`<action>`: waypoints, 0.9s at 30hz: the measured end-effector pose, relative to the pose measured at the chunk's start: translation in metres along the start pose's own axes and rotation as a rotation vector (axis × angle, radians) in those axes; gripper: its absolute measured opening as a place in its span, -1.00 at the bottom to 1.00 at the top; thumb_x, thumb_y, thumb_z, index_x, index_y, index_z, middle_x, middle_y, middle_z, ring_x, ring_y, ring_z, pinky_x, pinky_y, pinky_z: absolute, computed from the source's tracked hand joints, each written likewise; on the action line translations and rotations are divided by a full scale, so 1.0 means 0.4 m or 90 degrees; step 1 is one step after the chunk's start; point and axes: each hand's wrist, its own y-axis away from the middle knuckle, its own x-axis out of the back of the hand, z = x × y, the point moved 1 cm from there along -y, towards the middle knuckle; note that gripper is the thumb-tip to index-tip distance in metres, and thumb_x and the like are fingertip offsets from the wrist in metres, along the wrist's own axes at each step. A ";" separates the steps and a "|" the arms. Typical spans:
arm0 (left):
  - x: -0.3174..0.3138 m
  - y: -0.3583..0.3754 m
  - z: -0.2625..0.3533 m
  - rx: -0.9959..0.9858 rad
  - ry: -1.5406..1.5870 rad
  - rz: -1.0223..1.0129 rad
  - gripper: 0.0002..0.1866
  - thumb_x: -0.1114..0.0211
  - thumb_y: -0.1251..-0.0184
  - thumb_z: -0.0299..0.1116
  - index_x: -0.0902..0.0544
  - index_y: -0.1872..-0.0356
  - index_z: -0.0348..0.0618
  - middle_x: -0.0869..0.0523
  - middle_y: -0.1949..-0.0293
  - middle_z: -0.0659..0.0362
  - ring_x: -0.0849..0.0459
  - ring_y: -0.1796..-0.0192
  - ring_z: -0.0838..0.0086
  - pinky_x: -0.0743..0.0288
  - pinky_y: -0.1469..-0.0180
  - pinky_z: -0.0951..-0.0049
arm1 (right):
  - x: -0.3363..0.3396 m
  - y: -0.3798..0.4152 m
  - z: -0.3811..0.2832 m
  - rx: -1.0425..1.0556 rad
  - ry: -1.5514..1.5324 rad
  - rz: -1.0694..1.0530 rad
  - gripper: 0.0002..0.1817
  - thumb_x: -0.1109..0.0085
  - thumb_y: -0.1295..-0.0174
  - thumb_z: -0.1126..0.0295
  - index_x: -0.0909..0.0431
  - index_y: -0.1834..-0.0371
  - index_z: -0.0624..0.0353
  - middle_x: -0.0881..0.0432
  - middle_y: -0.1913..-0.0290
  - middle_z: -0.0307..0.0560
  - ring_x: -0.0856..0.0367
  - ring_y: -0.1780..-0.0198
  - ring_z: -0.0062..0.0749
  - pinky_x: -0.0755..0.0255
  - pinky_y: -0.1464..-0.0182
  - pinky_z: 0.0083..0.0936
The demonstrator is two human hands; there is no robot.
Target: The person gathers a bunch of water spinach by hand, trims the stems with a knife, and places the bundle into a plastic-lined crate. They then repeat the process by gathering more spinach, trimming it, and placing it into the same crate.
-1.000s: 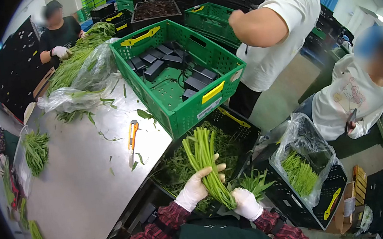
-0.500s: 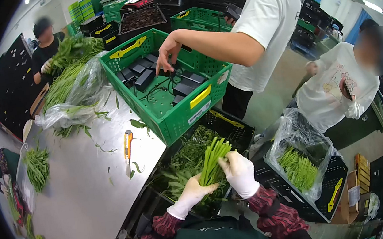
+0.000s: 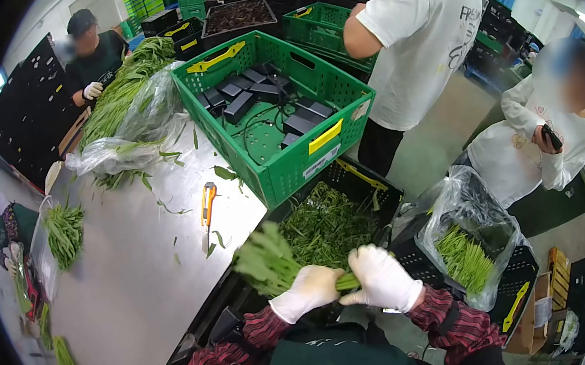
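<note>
My left hand is closed round the bunch, held low by the near side of the black crate, leaves pointing tableward. Right hand is curled at the stem ends — can't tell if it's really pinching them. If my left grip is loose, I could see stems sliding out; squeeze too hard and they'd bruise. The leaves could snag the green crate if I swing wide — its corner's close. Cutter on the table has its blade out, so a careless reach could nick a glove.

Gloved left hand closed, gloved right hand beside it, fingers curled, forearms angled inward.
</note>
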 end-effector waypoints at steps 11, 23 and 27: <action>0.094 0.033 0.088 -0.292 -0.201 0.330 -0.67 -0.32 -0.02 -0.38 -0.65 0.10 0.03 -0.63 0.03 0.15 -0.55 -0.11 0.35 -0.24 -0.24 0.08 | -0.174 0.154 0.042 -0.555 -0.923 -0.068 -0.74 -0.38 0.08 0.44 -0.64 0.30 0.30 -0.65 0.42 -0.18 -0.57 0.39 -0.56 -0.45 0.31 -0.59; -0.134 0.035 -0.051 0.230 0.970 -0.071 -0.60 -0.25 -0.36 -0.21 -0.56 -0.08 -0.28 -0.67 0.15 0.23 -0.60 0.18 0.60 -0.47 0.16 0.58 | -0.327 0.114 -0.073 -0.600 -1.098 0.056 -0.65 -0.33 -0.10 0.35 -0.60 0.13 0.40 -0.69 0.27 -0.08 -0.64 0.20 -0.50 -0.50 0.13 -0.56; -0.171 0.105 -0.013 0.234 1.019 -0.121 -0.59 -0.31 -0.30 -0.30 -0.54 -0.10 -0.29 -0.67 0.05 0.17 -0.63 0.06 0.50 -0.50 -0.01 0.50 | -0.305 0.175 -0.078 -0.524 -0.864 -0.100 -0.56 -0.34 -0.17 0.20 -0.59 0.04 0.33 -0.68 0.15 -0.14 -0.59 0.15 -0.60 -0.48 0.07 -0.58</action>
